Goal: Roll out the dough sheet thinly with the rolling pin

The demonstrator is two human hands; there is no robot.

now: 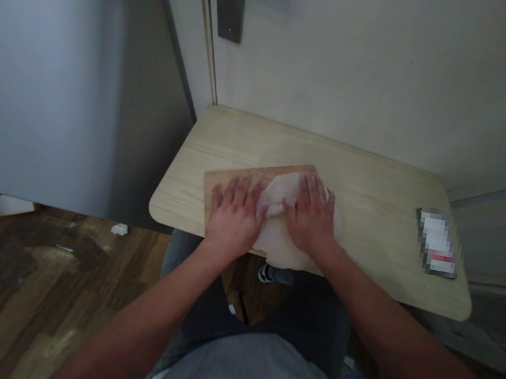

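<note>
A pale, soft sheet that looks like dough (pixel 289 246) lies partly on a thin brown board (pixel 255 174) and droops over the near edge of the table. Across its middle runs a fold or ridge, between my thumbs. My left hand (pixel 235 215) rests palm down with fingers spread, over the board and the sheet's left side, thumb touching the fold. On the right part of the sheet, my right hand (pixel 312 218) lies with fingers stretched forward and its thumb against the fold. What lies under both palms is hidden.
The small light-wood table (pixel 385 204) stands against a white door (pixel 374 61) with a metal lock plate (pixel 230 0). A phone (pixel 437 243), its screen blurred, lies at the table's right end. A grey panel (pixel 60 69) rises at left. White scrap (pixel 120 229) lies on the wooden floor.
</note>
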